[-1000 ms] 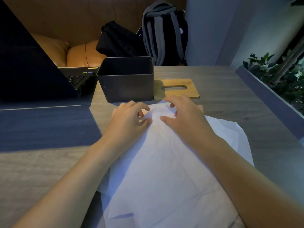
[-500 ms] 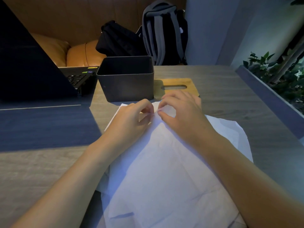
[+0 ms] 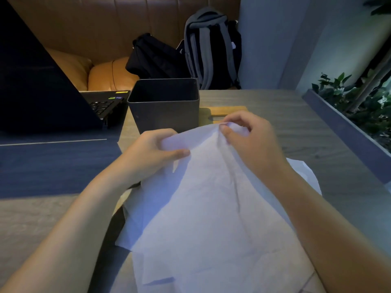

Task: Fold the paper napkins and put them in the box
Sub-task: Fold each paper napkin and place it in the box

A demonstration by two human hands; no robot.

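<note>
The left hand [image 3: 148, 153] and right hand [image 3: 251, 136] each pinch the far edge of the top paper napkin [image 3: 207, 197], fingers curled, lifting it. The dark box [image 3: 165, 108] stands open just beyond them.

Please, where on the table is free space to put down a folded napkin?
Bare wood lies right of the right hand, up to the planter edge, and behind the wooden lid. Crowded: the box, laptop and napkins.

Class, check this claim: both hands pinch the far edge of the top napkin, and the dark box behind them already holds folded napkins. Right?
Not quite. The head view shows the left hand and right hand pinching the napkin, but the box looks empty.
</note>
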